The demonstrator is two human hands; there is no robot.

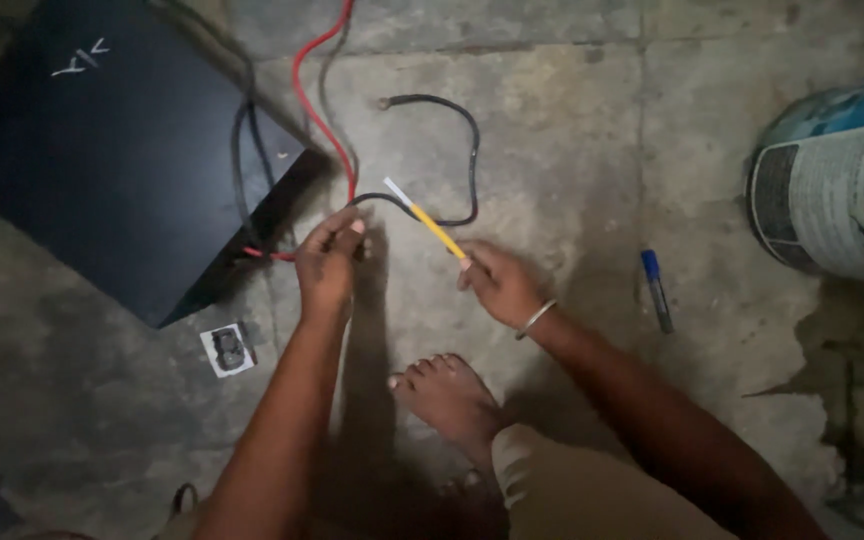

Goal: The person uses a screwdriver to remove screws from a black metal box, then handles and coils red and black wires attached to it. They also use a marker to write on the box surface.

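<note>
Beside a dark box (pixel 102 150) on the concrete floor (pixel 552 130), the left hand (pixel 327 265) pinches a black cable (pixel 457 120); just right of it, the right hand (pixel 497 285) grips a yellow-handled tool (pixel 430 226).

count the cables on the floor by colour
2 colours: red cable running from the top edge down to the left hand; black cable looping above both hands. More black leads by the dark box may be hidden.
</note>
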